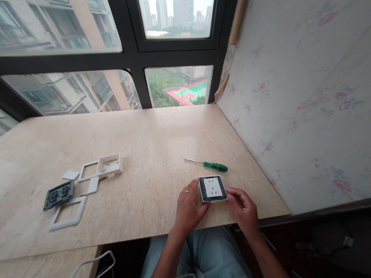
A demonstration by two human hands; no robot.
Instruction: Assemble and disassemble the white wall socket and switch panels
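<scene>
A wall socket with a white face and a dark grey frame sits in a white box on the stone-like counter in front of me. My left hand grips its left side, with the thumb at the near corner. At the right edge of the socket, my right hand is closed in a pinch, fingertips close to the housing. Whatever those fingertips hold, if anything, is too small to make out. Just beyond the socket lies a screwdriver with a green handle, its shaft pointing left.
On the left of the counter lie a dark socket module, white frames, white cover plates and an open white box. A papered wall bounds the right side. A white cable hangs at lower left.
</scene>
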